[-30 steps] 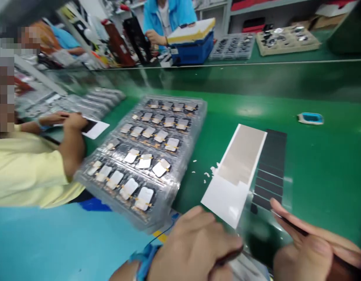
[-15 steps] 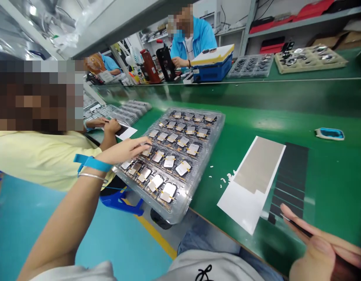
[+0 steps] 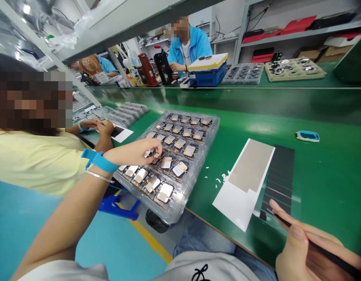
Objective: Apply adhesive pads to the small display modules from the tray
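A clear plastic tray [image 3: 180,203] holds rows of small silver-backed modules, each with little orange tabs. My left hand [image 3: 139,152], with a blue wrist strap, reaches over the tray's left half. Its fingers are curled closed on one silver-backed module [image 3: 157,157], partly hidden by the fingers. Black tweezers [image 3: 281,221] with bright metal tips are gripped in my right hand [image 3: 300,242] at the lower right. Their tips are above the lower end of a clear sheet with black cut strips [image 3: 282,164]. To its left lies a white sheet [image 3: 233,203] with a grey film [image 3: 252,164].
Small white scraps [image 3: 218,181] lie between tray and sheet. A blue-faced frame [image 3: 308,136] rests farther right. At left, a co-worker in yellow [image 3: 42,164] works beside stacked trays. Another in blue [image 3: 194,43] sits behind the blue box [image 3: 208,76]. The tray overhangs the bench's front edge.
My left hand has moved slightly right over the tray, and its outstretched fingers have curled onto a module. The right hand keeps its hold on the tweezers. The view has shifted a little.
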The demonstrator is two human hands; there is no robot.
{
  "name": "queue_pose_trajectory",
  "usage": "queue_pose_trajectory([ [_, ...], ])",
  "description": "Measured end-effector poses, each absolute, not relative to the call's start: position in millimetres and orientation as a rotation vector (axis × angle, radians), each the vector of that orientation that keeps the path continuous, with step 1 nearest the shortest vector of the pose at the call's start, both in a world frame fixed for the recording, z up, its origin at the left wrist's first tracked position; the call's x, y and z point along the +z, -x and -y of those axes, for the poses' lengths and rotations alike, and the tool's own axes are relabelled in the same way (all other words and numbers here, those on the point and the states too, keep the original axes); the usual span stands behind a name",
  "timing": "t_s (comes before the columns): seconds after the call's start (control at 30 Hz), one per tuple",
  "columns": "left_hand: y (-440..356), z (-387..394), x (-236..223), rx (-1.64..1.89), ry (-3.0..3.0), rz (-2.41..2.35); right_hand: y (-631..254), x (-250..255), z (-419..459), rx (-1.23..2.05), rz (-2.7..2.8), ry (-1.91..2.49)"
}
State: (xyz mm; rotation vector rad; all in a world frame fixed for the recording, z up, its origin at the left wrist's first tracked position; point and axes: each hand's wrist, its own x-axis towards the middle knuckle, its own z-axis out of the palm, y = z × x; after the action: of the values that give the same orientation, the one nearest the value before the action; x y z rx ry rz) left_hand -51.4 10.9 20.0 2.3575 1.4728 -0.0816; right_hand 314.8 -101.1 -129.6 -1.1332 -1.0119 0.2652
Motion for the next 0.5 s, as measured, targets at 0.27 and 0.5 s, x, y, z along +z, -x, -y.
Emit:
queue_pose_trajectory([
  [0.27,43.5,-20.3,43.1,-0.186,-2.300,-1.511,-313.3,-105.2,100.5,0.262,1.031,1.200],
  [0.5,34.3,11.7,52.9,0.083,-2.460,-1.522,-307.7,-104.8,93.2,0.321,0.949,0.986],
])
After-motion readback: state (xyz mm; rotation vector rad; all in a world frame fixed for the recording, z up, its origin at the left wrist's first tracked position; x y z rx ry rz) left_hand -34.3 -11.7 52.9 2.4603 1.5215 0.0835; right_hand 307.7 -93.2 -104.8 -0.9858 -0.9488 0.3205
